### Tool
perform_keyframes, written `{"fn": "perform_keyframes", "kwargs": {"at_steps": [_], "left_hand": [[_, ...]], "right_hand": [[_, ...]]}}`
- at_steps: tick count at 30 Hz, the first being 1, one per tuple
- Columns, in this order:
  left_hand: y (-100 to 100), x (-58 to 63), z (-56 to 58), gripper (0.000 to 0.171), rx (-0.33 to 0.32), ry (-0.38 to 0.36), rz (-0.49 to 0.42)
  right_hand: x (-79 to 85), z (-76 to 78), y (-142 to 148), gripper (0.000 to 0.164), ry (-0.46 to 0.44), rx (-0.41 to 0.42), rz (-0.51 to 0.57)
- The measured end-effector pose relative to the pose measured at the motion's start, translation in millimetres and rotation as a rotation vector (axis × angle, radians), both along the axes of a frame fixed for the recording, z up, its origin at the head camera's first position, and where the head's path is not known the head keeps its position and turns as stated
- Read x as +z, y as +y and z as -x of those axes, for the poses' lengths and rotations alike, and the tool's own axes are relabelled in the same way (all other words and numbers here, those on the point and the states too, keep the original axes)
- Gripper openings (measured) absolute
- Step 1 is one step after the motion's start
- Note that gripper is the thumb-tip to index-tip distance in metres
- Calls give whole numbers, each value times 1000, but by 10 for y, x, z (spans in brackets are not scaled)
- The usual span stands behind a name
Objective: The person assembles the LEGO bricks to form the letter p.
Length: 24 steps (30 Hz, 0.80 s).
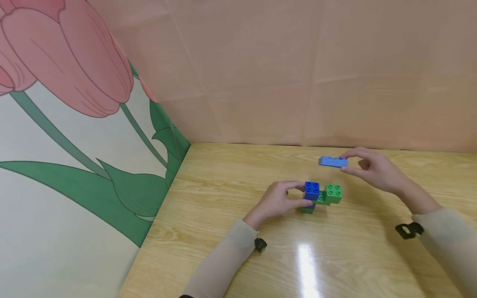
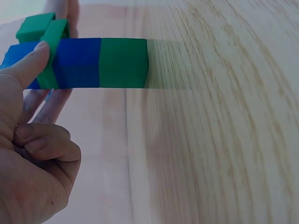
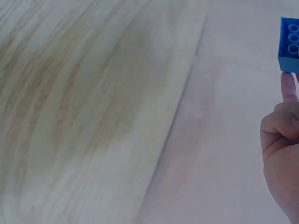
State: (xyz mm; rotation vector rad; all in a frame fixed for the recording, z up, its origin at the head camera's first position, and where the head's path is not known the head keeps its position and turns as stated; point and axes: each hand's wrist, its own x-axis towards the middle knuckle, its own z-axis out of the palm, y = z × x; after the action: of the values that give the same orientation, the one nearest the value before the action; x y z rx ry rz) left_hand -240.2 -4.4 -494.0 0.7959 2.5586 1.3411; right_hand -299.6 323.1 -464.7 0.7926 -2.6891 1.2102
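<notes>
My left hand [image 1: 277,199] pinches a small stack of toy building bricks [image 1: 312,192] between thumb and fingers. Dark blue and green bricks alternate in it, with a dark blue one on top and a green one [image 2: 124,63] at the bottom. A flat green piece juts out to the right and bears a square green brick [image 1: 333,193]. Farther back and to the right, my right hand [image 1: 376,167] pinches a long light blue brick [image 1: 333,162] by its right end, apart from the stack. In the right wrist view, the hollow underside of this blue brick [image 3: 288,44] shows.
Both hands work over a wood-grain table [image 1: 208,186]. A pinkish cloth backdrop [image 1: 242,82] rises along its back edge, and a panel with printed tulips [image 1: 74,124] stands on the left. Black wrist mounts [image 1: 409,230] sit by both sleeves.
</notes>
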Motion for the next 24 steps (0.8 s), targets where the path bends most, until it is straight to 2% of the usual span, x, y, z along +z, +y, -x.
{"fn": "perform_keyframes", "kwargs": {"at_steps": [7, 17, 24], "left_hand": [[-4, -4, 21, 50, -8, 7, -10], [-9, -17, 40, 50, -8, 7, -11], [2, -16, 47, 51, -8, 16, -1]], "right_hand": [[119, -101, -28, 39, 111, 14, 23], [201, -264, -115, 38, 101, -32, 10], [224, -365, -187, 39, 124, -13, 51]]}}
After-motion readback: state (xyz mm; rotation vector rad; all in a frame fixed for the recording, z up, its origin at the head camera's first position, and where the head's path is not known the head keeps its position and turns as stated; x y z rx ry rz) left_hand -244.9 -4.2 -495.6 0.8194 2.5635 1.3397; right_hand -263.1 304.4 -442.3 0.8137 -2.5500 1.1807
